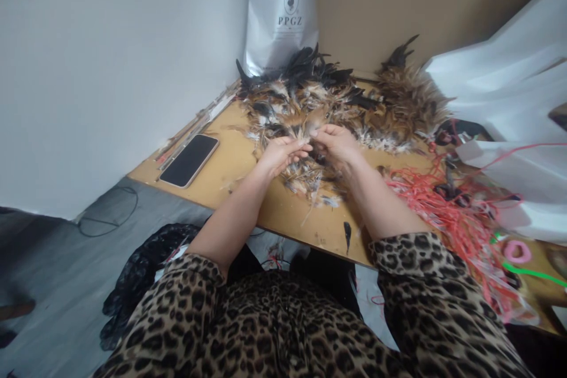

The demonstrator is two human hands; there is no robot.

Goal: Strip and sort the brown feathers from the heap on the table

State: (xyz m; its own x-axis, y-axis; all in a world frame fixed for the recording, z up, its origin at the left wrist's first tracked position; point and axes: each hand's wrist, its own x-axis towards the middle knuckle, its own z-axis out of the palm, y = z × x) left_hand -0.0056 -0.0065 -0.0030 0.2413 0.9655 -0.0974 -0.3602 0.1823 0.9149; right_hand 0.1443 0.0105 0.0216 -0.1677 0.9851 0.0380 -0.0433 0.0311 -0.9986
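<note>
My left hand (287, 153) and my right hand (337, 144) meet over the near side of a feather pile (305, 91). Between their fingertips a pale brown feather (315, 119) stands up, its base pinched by both. The thumb and forefinger of each hand are closed, while the other left fingers curl loosely. Brown, white and black feathers lie heaped behind the hands, and smaller loose ones (325, 192) lie below them. A single dark feather (347, 236) rests near the table's front edge.
A phone (189, 159) lies at the table's left. Red strings (447, 207) tangle on the right, near a pink ring (517, 251) and a green strip (534, 273). A white printed bag (283, 6) stands behind the pile. A black plastic bag (142, 271) is on the floor.
</note>
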